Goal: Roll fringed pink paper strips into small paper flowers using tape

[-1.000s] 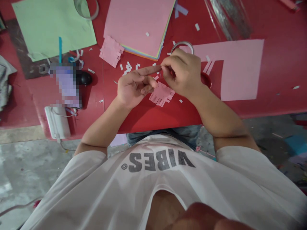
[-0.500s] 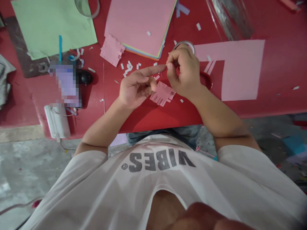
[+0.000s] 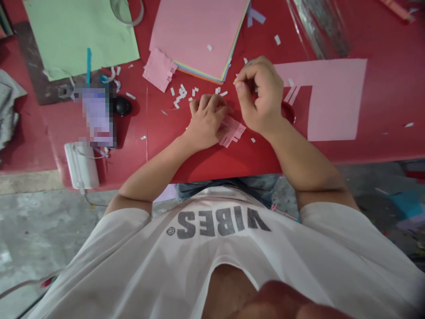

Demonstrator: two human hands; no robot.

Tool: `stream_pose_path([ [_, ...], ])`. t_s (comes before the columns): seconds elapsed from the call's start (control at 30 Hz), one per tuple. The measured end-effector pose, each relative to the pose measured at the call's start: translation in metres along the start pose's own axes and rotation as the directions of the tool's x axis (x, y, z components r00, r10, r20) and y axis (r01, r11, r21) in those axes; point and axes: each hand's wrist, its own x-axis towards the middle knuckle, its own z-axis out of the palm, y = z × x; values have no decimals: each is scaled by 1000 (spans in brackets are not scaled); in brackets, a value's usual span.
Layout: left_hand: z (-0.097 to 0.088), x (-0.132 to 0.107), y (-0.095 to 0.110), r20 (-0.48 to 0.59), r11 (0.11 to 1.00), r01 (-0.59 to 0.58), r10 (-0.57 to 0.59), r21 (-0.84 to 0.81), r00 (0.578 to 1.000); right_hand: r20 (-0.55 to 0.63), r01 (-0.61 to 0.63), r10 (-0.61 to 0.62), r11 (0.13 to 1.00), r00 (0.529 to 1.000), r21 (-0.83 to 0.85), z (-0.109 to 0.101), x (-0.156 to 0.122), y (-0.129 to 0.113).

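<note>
A small pink paper piece with slit edges [image 3: 233,132] lies on the red table near its front edge. My left hand [image 3: 208,122] is palm down over its left side, fingers bent, thumb and forefinger at the paper; they hide part of it. Just to the right and above the table, my right hand [image 3: 264,95] is closed in a pinch. A tiny pale speck shows at its fingertips, too small to name. A second pink paper piece with notched edges [image 3: 159,71] rests at the lower left corner of a stack of coloured sheets [image 3: 195,35].
White paper scraps [image 3: 181,94] are scattered behind my left hand. An L-shaped pink sheet [image 3: 337,104] lies on the right, partly behind my right hand. On the left are a green sheet [image 3: 83,40], a tape roll [image 3: 137,20], a black mouse-like object [image 3: 122,105] and a white power bank [image 3: 81,166].
My left hand has turned palm down and come right onto the slit pink paper; its forefinger no longer meets the right fingertips. My right hand keeps its pinch, shifted slightly right.
</note>
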Motion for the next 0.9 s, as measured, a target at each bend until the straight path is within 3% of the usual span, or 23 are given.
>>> stream_pose_path([
  [0.2, 1, 0, 0, -22, 1000, 8, -9, -28, 1000, 2, 114, -114, 993, 994, -41, 0, 0, -2],
  [0.33, -5, -1, -4, -66, 956, -29, 10, -291, 998, -137, 15, -10, 999, 991, 31, -3, 8, -5],
  [0.47, -5, 0, -16, -210, 836, -65, -62, -545, 976, -212, -123, 175, 964, 961, 236, -9, 16, -6],
  [0.57, -2, 3, -26, -275, 731, -53, -187, -680, 943, -221, -160, 246, 925, 944, 345, -12, 19, -9],
  [0.7, 0, 5, -30, -220, 517, 20, -399, -856, 890, -131, -194, 279, 872, 951, 450, -10, 14, -16],
  [0.8, -3, 4, -29, -157, 385, 40, -465, -922, 871, -36, -149, 192, 855, 981, 496, 0, 6, -17],
  [0.9, -6, 2, -26, -129, 331, 45, -485, -942, 865, 6, -166, 179, 900, 984, 403, 12, -2, -15],
])
